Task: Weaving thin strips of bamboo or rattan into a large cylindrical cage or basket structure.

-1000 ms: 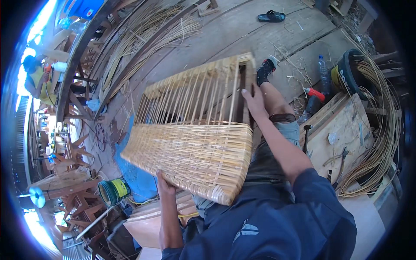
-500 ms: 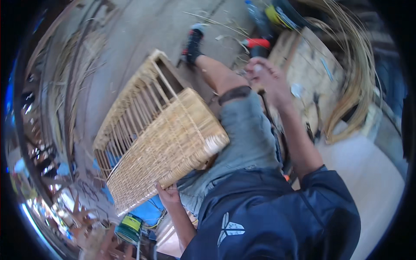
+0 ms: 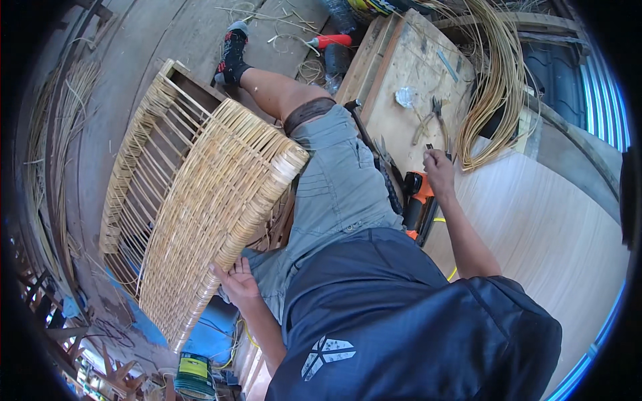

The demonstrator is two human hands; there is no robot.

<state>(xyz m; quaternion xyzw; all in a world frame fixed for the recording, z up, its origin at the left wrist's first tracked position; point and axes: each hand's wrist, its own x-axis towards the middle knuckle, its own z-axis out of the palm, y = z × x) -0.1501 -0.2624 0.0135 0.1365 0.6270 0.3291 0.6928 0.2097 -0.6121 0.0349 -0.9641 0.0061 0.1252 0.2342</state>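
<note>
My left hand [image 3: 234,282] grips the lower right rim of a woven rattan panel [image 3: 207,187], which rests tilted beside my leg; its fingers show along the rim. The panel's near part is densely woven, while its far part has bare strands over a frame [image 3: 193,97]. At my right side, my right hand [image 3: 437,164] is closed on a small dark tool [image 3: 429,148], too small to identify. Just beyond it lie pliers [image 3: 431,121] on a wooden board [image 3: 384,83]. An orange and black power tool [image 3: 418,187], a hammer [image 3: 356,113] and cutters [image 3: 386,155] lie beside my thigh.
A coil of rattan strands [image 3: 495,100] hangs over the boards at right, above a pale plywood sheet [image 3: 535,220]. A red-handled item [image 3: 332,41] lies beyond my foot. A green bucket [image 3: 194,377] stands at lower left. Loose cane [image 3: 70,107] lies along the left.
My right hand has let go of the panel's end and moved right to the tools, now closed on a small one. The panel has swung down to the left. The view has turned rightward.
</note>
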